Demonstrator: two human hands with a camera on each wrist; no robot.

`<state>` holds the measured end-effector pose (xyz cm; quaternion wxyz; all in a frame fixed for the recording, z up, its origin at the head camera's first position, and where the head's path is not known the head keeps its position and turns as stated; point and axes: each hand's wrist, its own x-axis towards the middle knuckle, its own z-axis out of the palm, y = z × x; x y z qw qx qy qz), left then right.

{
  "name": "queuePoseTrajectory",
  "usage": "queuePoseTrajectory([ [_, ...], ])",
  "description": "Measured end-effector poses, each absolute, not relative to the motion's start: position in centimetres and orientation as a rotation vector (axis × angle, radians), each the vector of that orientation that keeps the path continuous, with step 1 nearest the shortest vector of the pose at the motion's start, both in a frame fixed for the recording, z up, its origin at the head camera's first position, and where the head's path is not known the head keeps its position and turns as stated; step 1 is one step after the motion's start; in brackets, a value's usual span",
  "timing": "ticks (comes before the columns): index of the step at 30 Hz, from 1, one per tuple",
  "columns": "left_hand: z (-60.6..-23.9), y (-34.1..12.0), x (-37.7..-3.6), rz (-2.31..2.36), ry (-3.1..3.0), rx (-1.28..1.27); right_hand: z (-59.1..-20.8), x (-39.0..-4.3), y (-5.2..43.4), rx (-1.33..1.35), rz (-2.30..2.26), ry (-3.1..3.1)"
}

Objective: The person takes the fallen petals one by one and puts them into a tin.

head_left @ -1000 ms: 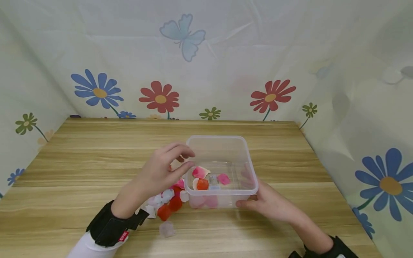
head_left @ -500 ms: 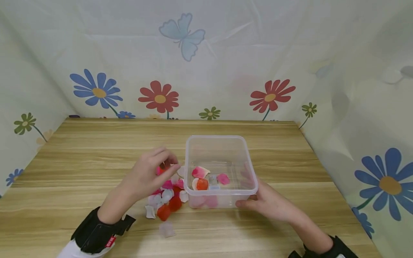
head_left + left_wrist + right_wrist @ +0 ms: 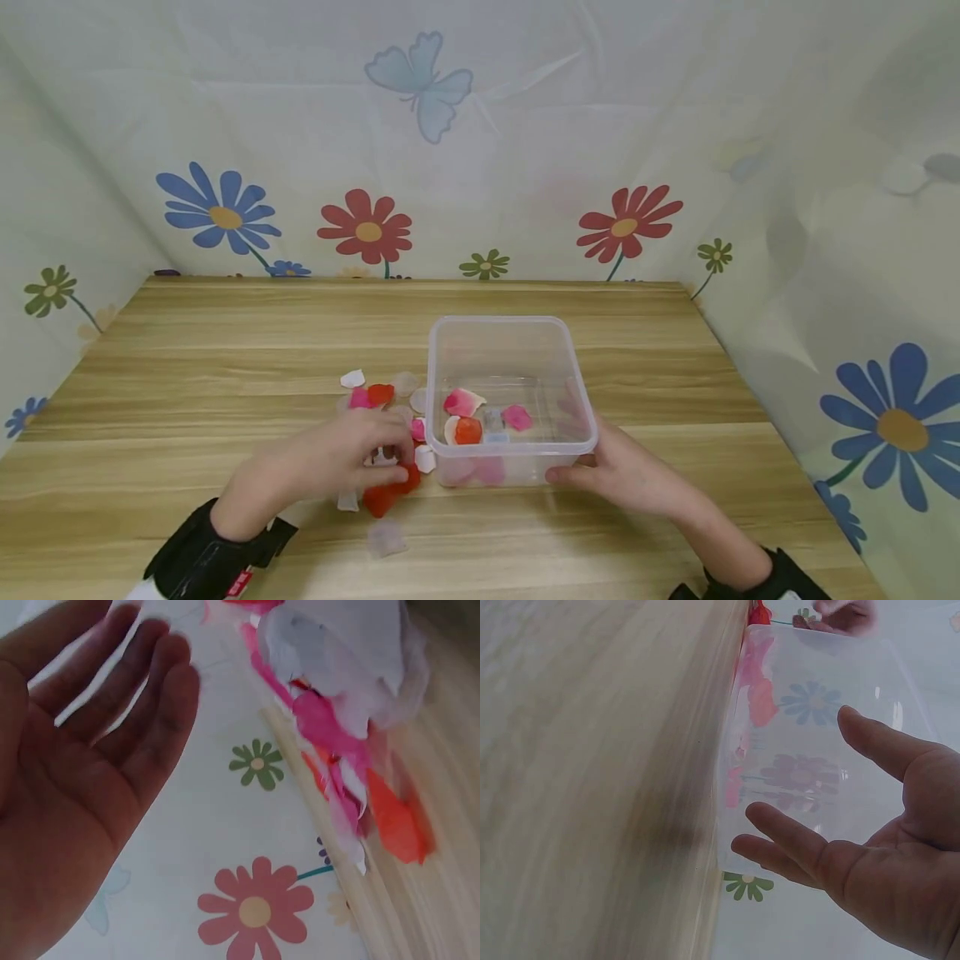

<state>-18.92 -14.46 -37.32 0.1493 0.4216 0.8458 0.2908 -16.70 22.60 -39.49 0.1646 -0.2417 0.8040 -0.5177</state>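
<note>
In the head view, a clear plastic box (image 3: 512, 451) stands right of the table's middle, with several pink, red and white artificial petals inside, among them an orange-red petal (image 3: 468, 431). My right hand (image 3: 633, 471) rests against the box's near right corner. In the right wrist view its fingers (image 3: 791, 834) look nearly straight and spread along the wall. My left hand (image 3: 345, 454) is low over the loose petals (image 3: 381, 500) left of the box, partly covering them. From the left wrist, that hand (image 3: 82, 780) shows loosely bent fingers and a bare palm beside the petals.
Other petals lie scattered on the wooden table (image 3: 262, 350), including a white petal (image 3: 352, 379) farther back and a pale petal (image 3: 386, 538) near the front. A flower-print cloth (image 3: 525, 125) encloses the back and sides.
My left hand has moved from the box's left rim leftward and down onto the petals, uncovering the ones farther back. My right hand and the box have stayed in place.
</note>
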Motion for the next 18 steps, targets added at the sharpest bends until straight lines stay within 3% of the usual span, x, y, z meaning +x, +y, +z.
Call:
queuePoseTrajectory([
  [18, -38.6, -13.3, -16.8, 0.592, 2.242, 1.054, -39.6, -16.6, 22.6, -0.671, -1.476, 2.288],
])
